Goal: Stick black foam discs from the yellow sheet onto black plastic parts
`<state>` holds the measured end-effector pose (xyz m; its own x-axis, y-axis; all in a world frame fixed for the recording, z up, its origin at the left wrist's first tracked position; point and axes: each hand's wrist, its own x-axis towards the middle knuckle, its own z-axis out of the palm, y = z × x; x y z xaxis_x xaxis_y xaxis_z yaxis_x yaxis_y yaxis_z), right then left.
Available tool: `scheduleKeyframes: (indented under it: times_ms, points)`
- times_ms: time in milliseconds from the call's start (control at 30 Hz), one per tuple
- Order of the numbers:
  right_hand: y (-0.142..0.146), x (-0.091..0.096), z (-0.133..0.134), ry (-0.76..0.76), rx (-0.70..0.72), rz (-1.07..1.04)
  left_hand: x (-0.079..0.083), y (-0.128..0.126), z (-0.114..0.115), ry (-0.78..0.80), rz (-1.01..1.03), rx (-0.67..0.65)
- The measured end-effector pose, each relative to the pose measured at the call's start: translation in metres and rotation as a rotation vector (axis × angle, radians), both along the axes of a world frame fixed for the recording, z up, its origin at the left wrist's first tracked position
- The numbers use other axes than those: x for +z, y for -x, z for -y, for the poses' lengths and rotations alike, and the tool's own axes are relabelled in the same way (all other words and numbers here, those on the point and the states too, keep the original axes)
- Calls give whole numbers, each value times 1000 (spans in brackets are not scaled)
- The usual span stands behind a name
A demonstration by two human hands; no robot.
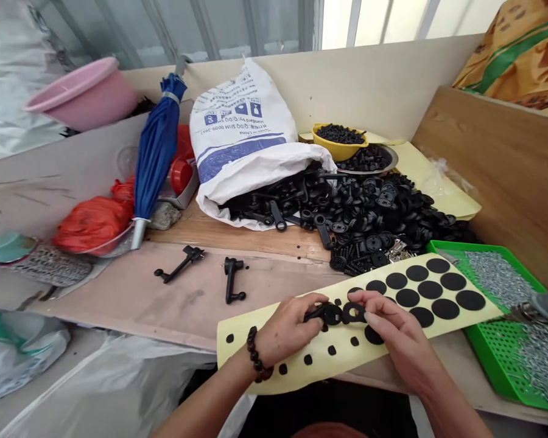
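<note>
My left hand (296, 325), with a dark bead bracelet on its wrist, is closed on a black plastic crank handle (331, 314) with a round end. Between the thumb and fingers of my right hand (395, 325) is a black ring-shaped pad (354, 312), close beside the handle's round end; I cannot tell whether they touch. Both hands are over a pale yellow backing sheet (260, 389) carrying black round stickers (445, 308) at its right and small black dots elsewhere. Two black crank handles (232, 280) lie on the table to the left.
Behind the sheet spreads a heap of black plastic parts (369, 207), partly spilling from a white sack (242, 134). A yellow bowl (340, 149) of small black pieces stands behind. At right, a green tray (488, 359) holds screws near a power tool's tip (525, 311). A blue umbrella (158, 152) leans left.
</note>
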<state>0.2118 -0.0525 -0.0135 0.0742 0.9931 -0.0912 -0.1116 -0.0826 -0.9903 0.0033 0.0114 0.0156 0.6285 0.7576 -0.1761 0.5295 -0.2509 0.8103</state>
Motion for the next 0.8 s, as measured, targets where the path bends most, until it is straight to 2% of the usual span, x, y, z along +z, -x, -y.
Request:
scheduleKeyframes:
  times_ms: [100, 233, 467, 800]
  points:
    - [5, 3, -1, 19, 67, -10, -2, -6, 0, 150, 73, 49]
    - [10, 1, 0, 46, 92, -17, -10, -8, 1, 236, 144, 91]
    - [14, -3, -1, 67, 106, -45, -11, -7, 3, 273, 232, 90]
    - [13, -1, -2, 90, 99, -48, -10, -6, 4, 297, 224, 103]
